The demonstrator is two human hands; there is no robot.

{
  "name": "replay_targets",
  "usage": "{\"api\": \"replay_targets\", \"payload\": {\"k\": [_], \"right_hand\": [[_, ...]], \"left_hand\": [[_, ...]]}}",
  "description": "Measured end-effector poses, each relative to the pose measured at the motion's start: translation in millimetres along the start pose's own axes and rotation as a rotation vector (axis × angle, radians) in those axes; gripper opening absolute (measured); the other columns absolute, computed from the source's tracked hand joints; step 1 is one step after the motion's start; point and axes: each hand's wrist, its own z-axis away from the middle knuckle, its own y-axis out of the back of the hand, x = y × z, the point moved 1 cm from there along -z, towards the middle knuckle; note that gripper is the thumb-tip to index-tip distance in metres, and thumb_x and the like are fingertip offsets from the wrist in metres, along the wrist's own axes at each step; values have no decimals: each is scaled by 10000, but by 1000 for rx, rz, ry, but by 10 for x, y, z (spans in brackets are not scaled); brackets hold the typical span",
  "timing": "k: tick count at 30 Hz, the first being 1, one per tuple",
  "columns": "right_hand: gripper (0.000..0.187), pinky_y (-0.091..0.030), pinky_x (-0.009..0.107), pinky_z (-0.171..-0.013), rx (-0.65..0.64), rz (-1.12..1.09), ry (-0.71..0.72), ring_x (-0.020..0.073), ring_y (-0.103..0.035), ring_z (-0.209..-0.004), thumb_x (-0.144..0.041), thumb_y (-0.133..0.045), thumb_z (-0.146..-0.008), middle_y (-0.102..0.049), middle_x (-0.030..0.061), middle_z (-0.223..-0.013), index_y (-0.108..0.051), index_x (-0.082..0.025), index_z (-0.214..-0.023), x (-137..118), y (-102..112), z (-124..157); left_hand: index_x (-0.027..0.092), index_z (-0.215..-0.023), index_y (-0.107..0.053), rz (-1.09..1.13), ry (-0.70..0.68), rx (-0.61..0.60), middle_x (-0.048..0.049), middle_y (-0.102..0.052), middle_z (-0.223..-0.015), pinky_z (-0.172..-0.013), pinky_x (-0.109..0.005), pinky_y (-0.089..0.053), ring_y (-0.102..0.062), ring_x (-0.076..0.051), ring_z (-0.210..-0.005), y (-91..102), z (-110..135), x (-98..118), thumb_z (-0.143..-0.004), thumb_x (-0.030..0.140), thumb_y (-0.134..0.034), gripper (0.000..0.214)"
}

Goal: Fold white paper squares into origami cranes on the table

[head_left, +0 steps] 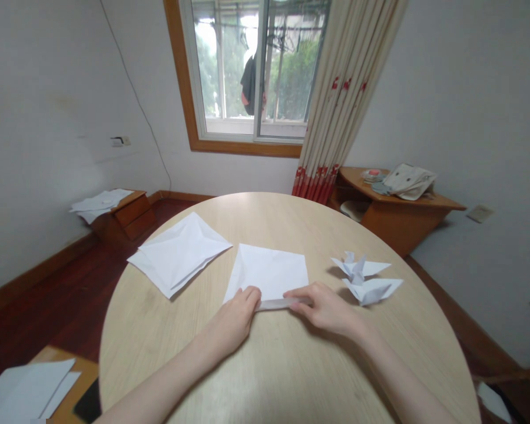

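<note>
A white sheet of paper [271,271] lies on the table in front of me, its near edge turned up in a narrow strip. My left hand [242,309] is closed on the near edge at the left, fingers together and pressing on the sheet. At the right end of that edge my right hand [315,305] pinches the paper between thumb and fingers. Two folded paper cranes, a nearer one [373,290] and a farther one [371,268], stand close together to the right of my right hand.
Creased paper sheets [181,253] lie stacked at the left of the round wooden table [265,212]. More paper [29,388] rests on a lower surface at bottom left. A corner desk [401,215] holding a cloth bag [408,179] stands behind at right, beside a curtain [340,106].
</note>
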Motion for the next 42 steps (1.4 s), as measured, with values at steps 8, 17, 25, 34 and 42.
{"api": "replay_targets", "payload": {"k": [8, 17, 25, 34, 42], "right_hand": [[96, -358, 251, -566, 160, -138, -103, 165, -571, -618, -255, -598, -783, -664, 11, -670, -636, -178, -739, 16, 18, -70], [198, -386, 292, -643, 336, 8, -95, 213, -616, -732, -324, -436, -890, -675, 31, -773, -597, -209, -888, 74, -13, -85], [232, -442, 314, -646, 470, 174, 9, 229, -653, -822, -248, -368, -935, -690, 70, -1001, -561, -213, -1059, 127, -191, -126], [239, -257, 495, -1045, 634, 377, 220, 276, -452, -1183, -200, -438, -918, -563, 117, -1260, -590, -197, -1102, 31, -358, -177], [103, -21, 539, -1085, 485, 393, 225, 268, -402, -1237, -235, -523, -878, -654, 35, -1035, -619, -229, -841, 3, -402, -157]], "left_hand": [[197, -970, -466, 68, 36, 69, -73, -551, -1059, -830, -321, -469, -584, -195, -927, 20, -10, 8, -995, 218, -261, 207], [175, -966, -539, -138, 51, 30, -78, -591, -1076, -847, -362, -452, -571, -235, -979, 2, -22, 51, -977, 286, -419, 163], [150, -937, -596, -248, 19, 39, -77, -601, -1051, -808, -387, -442, -545, -242, -946, -31, -24, 38, -965, 260, -453, 183], [161, -837, -614, -167, -108, 147, -59, -589, -1023, -1065, -487, -285, -553, -210, -1025, -115, -9, 26, -934, 203, -488, 164], [154, -882, -575, -78, -32, 58, -90, -557, -1100, -874, -386, -485, -523, -237, -1051, -86, -4, 61, -930, 197, -477, 117]]}}
